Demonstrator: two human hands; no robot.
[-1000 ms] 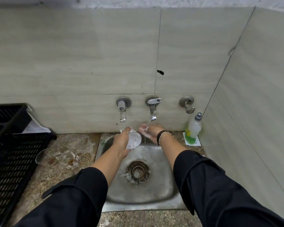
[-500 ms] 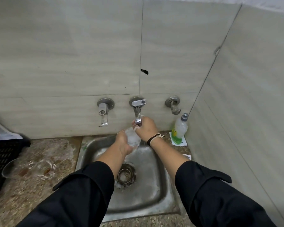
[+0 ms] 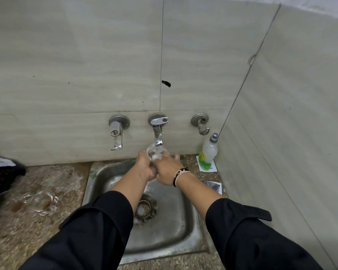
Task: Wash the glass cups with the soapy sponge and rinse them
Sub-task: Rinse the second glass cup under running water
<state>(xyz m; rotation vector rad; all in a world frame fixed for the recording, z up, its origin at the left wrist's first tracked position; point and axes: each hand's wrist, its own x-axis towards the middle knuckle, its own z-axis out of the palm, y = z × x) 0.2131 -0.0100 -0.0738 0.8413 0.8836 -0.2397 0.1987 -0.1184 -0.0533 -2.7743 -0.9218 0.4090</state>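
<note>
A clear glass cup with white foam inside sits right under the spout of the middle tap, over the back of the steel sink. My left hand grips the cup from the left. My right hand is wrapped round it from the right, its fingers hidden behind the glass. Two more glass cups with brown dregs lie on the speckled counter at the left. No sponge is visible.
A dish soap bottle stands in the back right corner. Another tap is at the left and a valve at the right. A black crate sits at the left edge. The drain lies mid-sink.
My right hand dropped from the tap handle onto the cup. The cup rose under the spout. The view swung right, so the crate and counter cups slid to the left edge.
</note>
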